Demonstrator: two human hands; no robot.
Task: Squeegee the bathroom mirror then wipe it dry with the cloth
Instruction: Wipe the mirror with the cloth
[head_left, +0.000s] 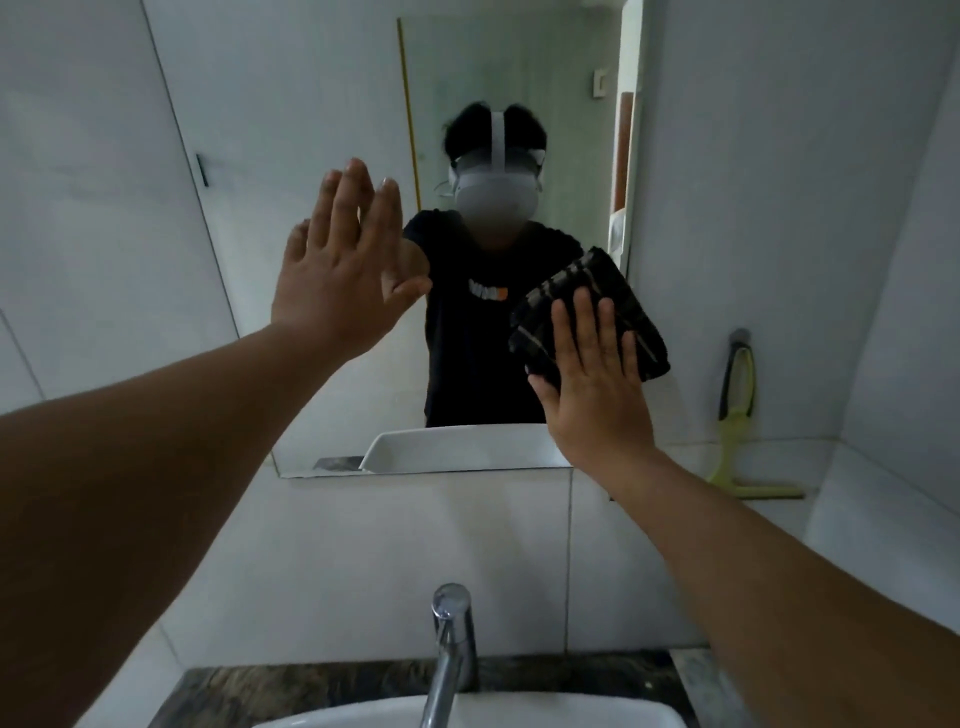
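The bathroom mirror (311, 93) hangs on the white wall ahead, reflecting a person in a dark shirt. My left hand (337, 270) lies flat against the glass at its left side, fingers spread, holding nothing. My right hand (592, 374) presses a dark striped cloth (618, 306) flat onto the mirror's lower right part, fingers extended over it. A green squeegee (737, 415) leans upright against the wall on the ledge to the right of the mirror, apart from both hands.
A chrome tap (452, 639) rises over the white basin (467, 714) at the bottom, set in a dark stone counter (311, 691). A white tiled ledge (857, 499) runs along the right wall. A door edge with a handle (202, 169) is at left.
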